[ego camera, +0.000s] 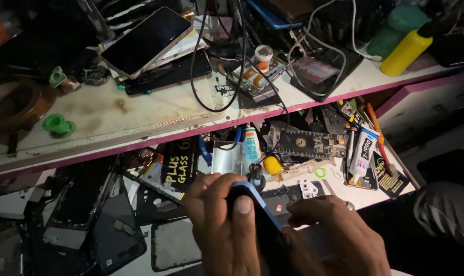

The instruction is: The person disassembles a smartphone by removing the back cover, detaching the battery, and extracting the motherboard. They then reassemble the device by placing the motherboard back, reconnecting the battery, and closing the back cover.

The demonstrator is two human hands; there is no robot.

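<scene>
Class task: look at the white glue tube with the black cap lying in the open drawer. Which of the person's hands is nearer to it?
Right. The right hand lies below and slightly left of the white glue tube. The left hand, gripping the blue-edged phone, sits farther left.

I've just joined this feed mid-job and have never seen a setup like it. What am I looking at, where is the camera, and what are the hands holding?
There is no machine here: a person works with two bare hands, filmed by one camera worn on their head, looking down. The left hand grips a blue-edged phone, thumb pressed on its upper end; the right hand steadies its lower part. Below them an open drawer holds dark phone screens, a circuit board and a white glue tube. On the white worktop above lie another phone, black cables and a yellow bottle.
</scene>
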